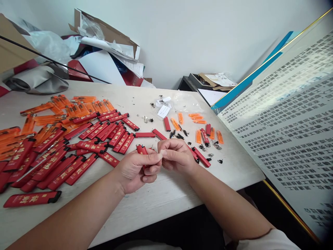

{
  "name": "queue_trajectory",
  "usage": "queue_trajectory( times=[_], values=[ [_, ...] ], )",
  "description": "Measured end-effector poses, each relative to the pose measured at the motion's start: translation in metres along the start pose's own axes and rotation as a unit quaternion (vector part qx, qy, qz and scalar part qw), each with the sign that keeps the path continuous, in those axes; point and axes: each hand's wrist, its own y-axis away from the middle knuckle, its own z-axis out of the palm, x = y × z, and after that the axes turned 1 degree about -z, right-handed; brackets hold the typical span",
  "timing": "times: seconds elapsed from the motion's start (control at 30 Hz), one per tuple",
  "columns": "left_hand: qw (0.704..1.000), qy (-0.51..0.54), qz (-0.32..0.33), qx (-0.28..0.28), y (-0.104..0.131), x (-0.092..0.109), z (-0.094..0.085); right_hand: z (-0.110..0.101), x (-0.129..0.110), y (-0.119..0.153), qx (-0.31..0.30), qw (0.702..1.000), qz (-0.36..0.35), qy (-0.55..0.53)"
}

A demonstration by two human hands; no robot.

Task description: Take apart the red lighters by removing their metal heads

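The left hand [137, 168] clamps a red lighter [142, 149] while the right hand [180, 158] pinches its fingers [170, 154] together, on what I cannot tell, delicate work whose next move wants steadiness.

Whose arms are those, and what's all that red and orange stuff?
No robot here, just a person! The camera sits on their head, looking forward and down, so you see what they see. Their left hand holds a red lighter, partly hidden. Their right hand pinches close beside it; I can't tell whether it grips anything. On the table, the left side has many red lighters and orange lighters. The right side has more, plus little black bits.
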Motion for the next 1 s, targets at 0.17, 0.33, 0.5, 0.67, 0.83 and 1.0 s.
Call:
queue_trajectory(
  times=[0.17, 0.33, 0.5, 0.67, 0.83, 1.0],
  values=[
    [0.999, -0.034, 0.016, 0.002, 0.0007, 0.0023, 0.0017, -0.0015, -0.0009, 0.0011, -0.001, 1.0, -0.002, 0.012],
    [0.998, -0.062, 0.02, 0.013, 0.0021, 0.0039, 0.0014, -0.002, -0.003, 0.0021, 0.007, 0.999, -0.005, 0.036],
    [0.996, -0.08, 0.022, 0.025, 0.0016, 0.0051, 0.0013, -0.0012, -0.004, 0.0032, 0.004, 0.999, -0.007, 0.031],
    [0.994, -0.103, 0.03, 0.036, 0.0029, 0.0053, 0.0021, -0.0029, -0.0039, 0.0035, -0.012, 1.0, -0.006, 0.021],
    [0.991, -0.128, 0.035, 0.036, 0.0046, 0.006, 0.003, -0.0044, -0.0056, 0.0047, -0.009, 0.999, 0.016, 0.034],
    [0.991, -0.13, 0.021, 0.027, 0.0056, 0.0071, 0.0024, -0.0039, -0.0059, 0.0059, -0.02, 0.998, 0.024, 0.046]
  ],
)
